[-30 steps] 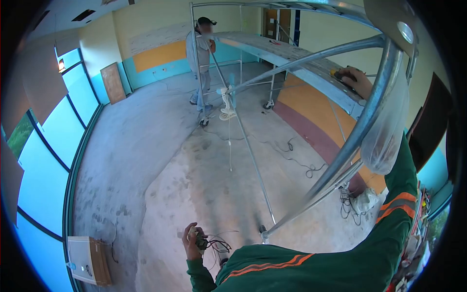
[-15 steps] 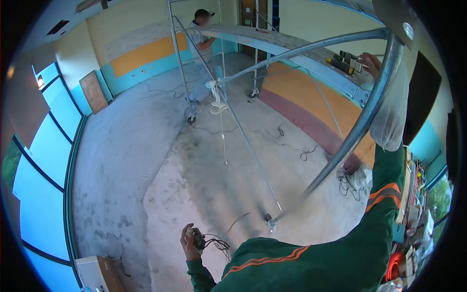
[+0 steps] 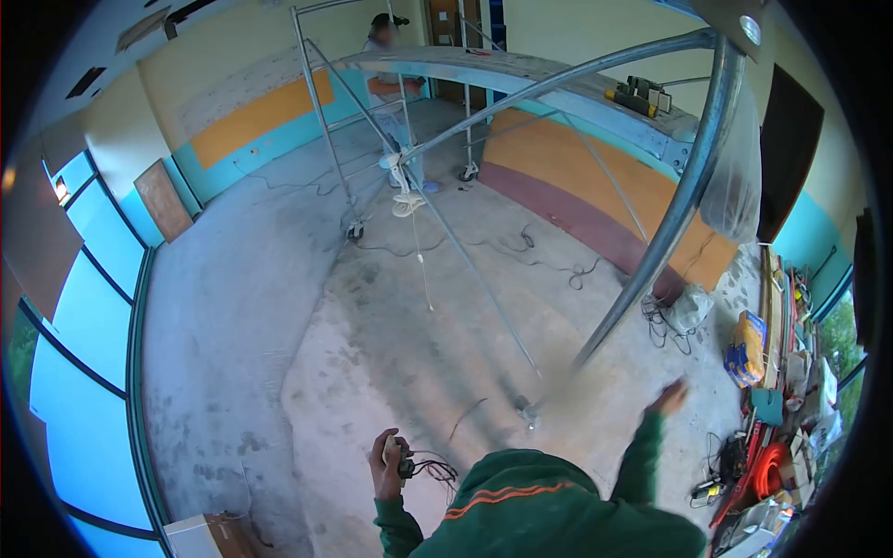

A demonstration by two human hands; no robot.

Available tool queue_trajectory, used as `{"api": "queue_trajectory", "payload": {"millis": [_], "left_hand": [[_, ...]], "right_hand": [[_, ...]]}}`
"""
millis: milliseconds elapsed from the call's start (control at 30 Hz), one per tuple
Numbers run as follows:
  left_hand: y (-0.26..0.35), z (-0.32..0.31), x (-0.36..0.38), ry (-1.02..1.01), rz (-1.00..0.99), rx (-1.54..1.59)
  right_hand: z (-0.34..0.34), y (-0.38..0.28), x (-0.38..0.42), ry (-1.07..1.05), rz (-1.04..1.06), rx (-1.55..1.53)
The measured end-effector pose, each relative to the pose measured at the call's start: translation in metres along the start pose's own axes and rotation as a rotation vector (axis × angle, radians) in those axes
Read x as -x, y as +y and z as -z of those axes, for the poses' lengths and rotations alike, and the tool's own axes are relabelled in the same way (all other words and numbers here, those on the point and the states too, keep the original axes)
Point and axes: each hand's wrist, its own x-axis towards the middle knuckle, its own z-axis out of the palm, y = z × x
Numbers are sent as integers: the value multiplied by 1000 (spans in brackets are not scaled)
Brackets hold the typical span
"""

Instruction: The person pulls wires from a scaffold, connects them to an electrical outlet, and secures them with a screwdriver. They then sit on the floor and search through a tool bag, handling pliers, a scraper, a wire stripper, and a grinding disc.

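Observation:
At the bottom centre my left hand (image 3: 387, 465) is closed round a small dark and pale object with cables (image 3: 433, 469) hanging from it; what it is I cannot make out. My right hand (image 3: 670, 398) is low on the right, over the floor, blurred, away from the scaffold; its fingers are too smeared to read. Several small dark tools or battery-like items (image 3: 644, 95) and a yellow and black item (image 3: 629, 102) lie on the scaffold platform (image 3: 549, 84) at the upper right. A clear plastic bag (image 3: 733, 191) hangs beside the curved scaffold tube (image 3: 684, 209).
Behind the scaffold stands another person (image 3: 383, 88). Wheeled scaffold legs and thin braces cross the middle. Cables (image 3: 577, 272) run over the floor. Along the right wall lie a yellow and blue sack (image 3: 746, 350), a red hose (image 3: 769, 471) and tools. A box (image 3: 206, 538) sits bottom left.
My right hand has come down from the platform items to low over the floor. My left hand has shifted slightly right, still holding the cabled object. The view has shifted, and the other person has turned.

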Motion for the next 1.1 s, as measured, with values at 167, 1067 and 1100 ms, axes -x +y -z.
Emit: {"api": "queue_trajectory", "payload": {"millis": [167, 1067, 1100], "left_hand": [[4, -31, -27, -240, 29, -157], [-55, -140, -22, -87, -60, -386], [-55, -139, -24, -66, -124, -482]], "right_hand": [[25, -48, 212, -1151, -298, 406], [-65, -65, 305, -1828, -389, 634], [-67, -73, 306, -1779, -406, 649]]}}
